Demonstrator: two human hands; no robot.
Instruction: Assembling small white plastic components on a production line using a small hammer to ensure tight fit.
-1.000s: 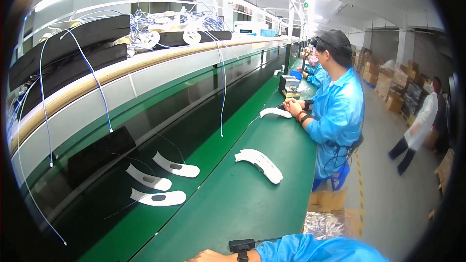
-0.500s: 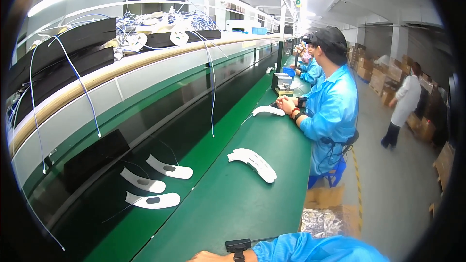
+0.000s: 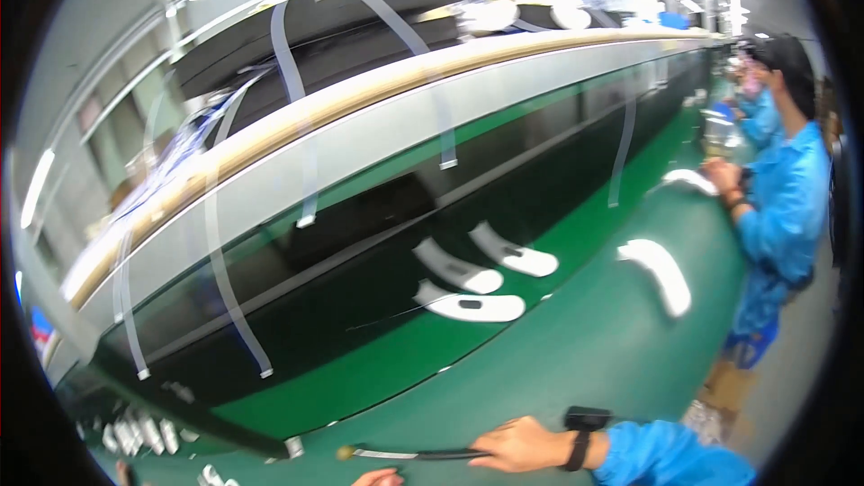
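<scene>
My right hand (image 3: 520, 444), with a black strap and small box at the wrist, is closed around the end of a thin black rod (image 3: 418, 455). The rod points left over the green work surface and ends in a rounded, yellowish-brown tip; blur hides what kind of tool it is. Just below the rod, part of my left hand (image 3: 380, 478) shows at the lower edge, too cut off to tell its grip. Farther off lie three white curved shells, the nearest (image 3: 490, 308) with a dark oval patch. Another white curved shell (image 3: 664, 277) rests to the right.
A co-worker in blue (image 3: 783, 180) sits at the right with hands at a white curved part (image 3: 689, 181). A long raised shelf (image 3: 504, 58) with hanging cables runs along the far side. A dark post (image 3: 193, 405) and several white parts (image 3: 139, 435) stand at lower left.
My view has swung left, so the bench things sit farther right. My right hand has come fully into view with the black rod, and part of my left hand now shows.
</scene>
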